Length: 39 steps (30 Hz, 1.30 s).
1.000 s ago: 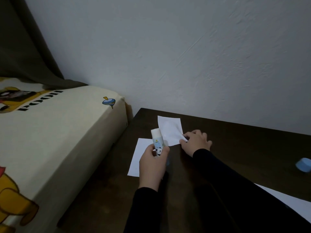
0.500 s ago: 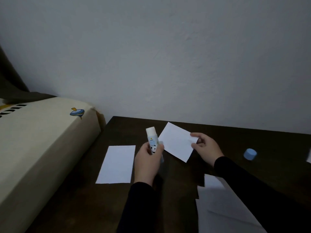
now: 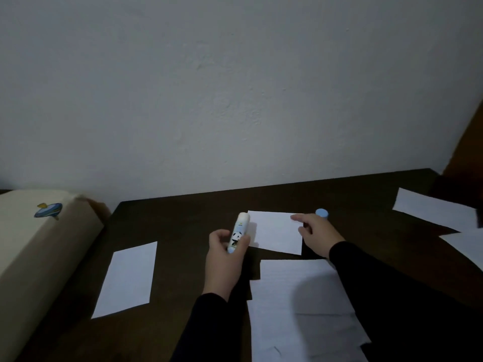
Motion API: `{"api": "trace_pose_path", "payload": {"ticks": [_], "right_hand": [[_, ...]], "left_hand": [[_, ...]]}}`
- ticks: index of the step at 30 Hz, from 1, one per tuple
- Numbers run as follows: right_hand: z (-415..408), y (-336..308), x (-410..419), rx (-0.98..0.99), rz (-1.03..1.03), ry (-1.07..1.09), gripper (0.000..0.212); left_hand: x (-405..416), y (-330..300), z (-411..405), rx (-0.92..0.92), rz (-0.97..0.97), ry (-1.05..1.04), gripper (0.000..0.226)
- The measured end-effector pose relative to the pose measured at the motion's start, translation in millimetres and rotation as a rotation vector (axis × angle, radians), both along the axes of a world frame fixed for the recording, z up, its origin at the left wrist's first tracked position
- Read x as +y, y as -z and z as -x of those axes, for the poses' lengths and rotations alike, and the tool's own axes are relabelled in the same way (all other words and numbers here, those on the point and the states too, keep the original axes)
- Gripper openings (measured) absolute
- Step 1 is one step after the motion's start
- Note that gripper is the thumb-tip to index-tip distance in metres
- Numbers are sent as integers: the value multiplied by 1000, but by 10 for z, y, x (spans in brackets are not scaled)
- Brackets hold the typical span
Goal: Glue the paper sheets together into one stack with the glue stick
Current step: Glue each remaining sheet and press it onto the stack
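Note:
My left hand [image 3: 223, 259] grips an uncapped white and blue glue stick [image 3: 238, 232] with a panda on it, its tip pointing up and away. Just right of it, a small white paper sheet [image 3: 275, 232] lies on the dark wooden table [image 3: 183, 220]. My right hand [image 3: 315, 232] rests on that sheet's right edge with fingers extended. Another small sheet [image 3: 128, 279] lies alone to the left. Several larger white sheets [image 3: 295, 307] overlap near the front, under my right sleeve. The blue glue cap [image 3: 321, 213] stands behind my right hand.
A cream bed [image 3: 31, 246] with a cartoon print borders the table's left side. More white sheets [image 3: 433, 209] lie at the far right of the table. A plain white wall [image 3: 235, 87] rises directly behind the table.
The view has swung right. My right hand has carried the small sheet from in the air down onto the table. My left hand keeps holding the glue stick, now tilted more.

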State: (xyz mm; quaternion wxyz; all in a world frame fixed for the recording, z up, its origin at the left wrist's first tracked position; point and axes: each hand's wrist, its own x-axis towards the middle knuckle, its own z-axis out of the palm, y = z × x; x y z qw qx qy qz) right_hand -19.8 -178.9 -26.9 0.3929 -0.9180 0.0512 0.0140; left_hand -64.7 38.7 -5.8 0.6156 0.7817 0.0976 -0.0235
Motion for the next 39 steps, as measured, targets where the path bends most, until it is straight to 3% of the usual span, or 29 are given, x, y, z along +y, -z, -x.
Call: {"api": "trace_pose_path", "payload": {"ticks": [6, 11, 17, 20, 22, 24, 30, 39], "right_hand": [[68, 136, -138, 41, 224, -92, 59], [189, 248, -225, -51, 359, -178, 53], [267, 288, -239, -129, 383, -207, 59], [249, 298, -251, -126, 412, -227, 65], [225, 316, -271, -107, 420, -248, 70], [210, 323, -284, -102, 415, -260, 71], [213, 351, -279, -205, 378, -225, 56], [232, 321, -266, -213, 400, -241, 52]], "left_hand": [[-155, 58, -8, 20, 164, 14, 27], [-231, 47, -55, 62, 372, 31, 31], [-384, 24, -198, 174, 560, 28, 31], [-467, 8, -264, 208, 566, 63, 24], [-515, 45, -279, 203, 484, 104, 27], [-571, 78, -265, 115, 235, 159, 31], [-715, 148, -172, -209, -164, 352, 29], [-753, 76, -129, -284, -325, 498, 40]]}}
